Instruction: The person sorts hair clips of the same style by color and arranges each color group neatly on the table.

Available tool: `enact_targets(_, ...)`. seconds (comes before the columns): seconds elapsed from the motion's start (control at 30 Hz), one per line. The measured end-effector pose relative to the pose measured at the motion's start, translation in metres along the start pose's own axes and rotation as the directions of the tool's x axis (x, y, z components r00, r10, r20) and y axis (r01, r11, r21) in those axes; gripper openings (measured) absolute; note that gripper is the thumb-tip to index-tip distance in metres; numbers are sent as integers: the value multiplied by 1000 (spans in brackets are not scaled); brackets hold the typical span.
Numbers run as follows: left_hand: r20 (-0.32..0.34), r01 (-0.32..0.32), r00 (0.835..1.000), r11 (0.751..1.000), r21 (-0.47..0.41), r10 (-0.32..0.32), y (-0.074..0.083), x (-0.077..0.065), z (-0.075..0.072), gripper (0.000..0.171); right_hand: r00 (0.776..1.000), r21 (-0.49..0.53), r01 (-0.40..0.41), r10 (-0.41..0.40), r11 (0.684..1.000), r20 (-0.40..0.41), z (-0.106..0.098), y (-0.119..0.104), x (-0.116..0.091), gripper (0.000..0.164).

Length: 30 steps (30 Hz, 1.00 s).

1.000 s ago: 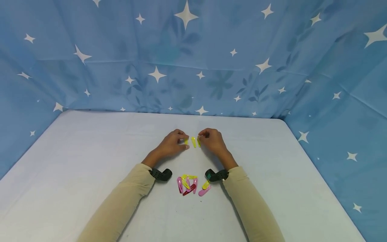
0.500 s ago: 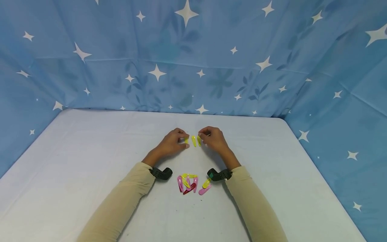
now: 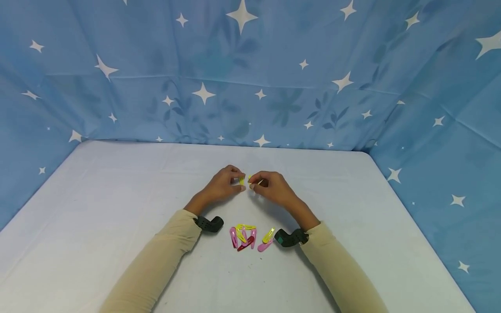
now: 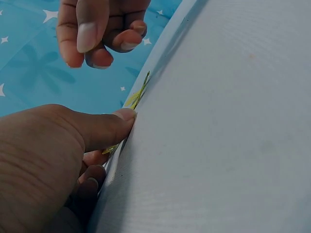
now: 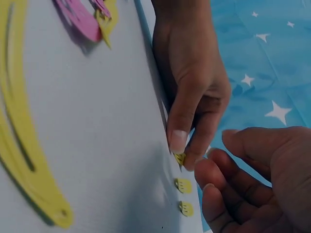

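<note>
At the far middle of the table, my left hand (image 3: 224, 184) pinches a yellow snap hair clip (image 3: 242, 181) between thumb and fingers, low at the tabletop. In the left wrist view the thumb presses along the yellow clip (image 4: 139, 95). Just right of it, my right hand (image 3: 274, 188) hovers with loosely bent fingers and covers most of the neighbouring clips in the head view. From the right wrist, two yellow clips (image 5: 183, 185) show lying in a row beyond the pinched one, and nothing is between the right fingers (image 5: 210, 174).
Nearer the body lies a loose group of pink, yellow and red hair clips, among them a red clip (image 3: 245, 244), a pink clip (image 3: 233, 237) and a yellow clip (image 3: 268, 235). They rest on a white table (image 3: 117, 195); a blue star-printed curtain (image 3: 219, 56) hangs behind.
My right hand has let go of the rightmost yellow clip and shifted left, over the middle ones and closer to my left hand. The left hand stays on its clip.
</note>
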<state>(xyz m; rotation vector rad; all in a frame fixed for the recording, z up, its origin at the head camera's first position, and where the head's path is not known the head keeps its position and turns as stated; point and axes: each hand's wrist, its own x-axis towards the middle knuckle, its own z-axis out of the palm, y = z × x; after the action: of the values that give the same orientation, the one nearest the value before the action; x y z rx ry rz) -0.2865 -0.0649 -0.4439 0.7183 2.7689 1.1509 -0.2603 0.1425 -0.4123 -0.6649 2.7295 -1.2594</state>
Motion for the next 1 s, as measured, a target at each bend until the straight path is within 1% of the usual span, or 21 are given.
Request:
enact_targets(0.13,-14,-8,1000,1000,9,8,-1,0,-1,44,995,17,40,-42,999,95,1,-5,-6,16)
enact_targets(0.27,-8,-20,1000,1000,17,20,-1,1,2,44,983,13,61,-62,998,174,0,-8,-14,18)
enact_targets(0.37,-4,-22,1000,1000,20,22,-1,2,2,45,973,6,78,-78,997,219,-1,-10,-21,19)
enact_targets(0.5,-18,-11,1000,999,31,12,0,2,0,45,956,15,100,-100,995,275,1,-15,-24,20)
enact_targets(0.6,-12,-3,1000,1000,29,3,0,2,0,45,945,16,86,-87,996,316,4,-17,-27,21)
enact_targets(0.73,-4,2,1000,1000,20,-2,0,2,0,46,933,17,73,-75,997,352,6,-16,-30,23)
enact_targets(1.0,-7,-14,1000,1000,16,14,1,1,-2,45,925,18,64,-66,998,374,12,-20,-34,25)
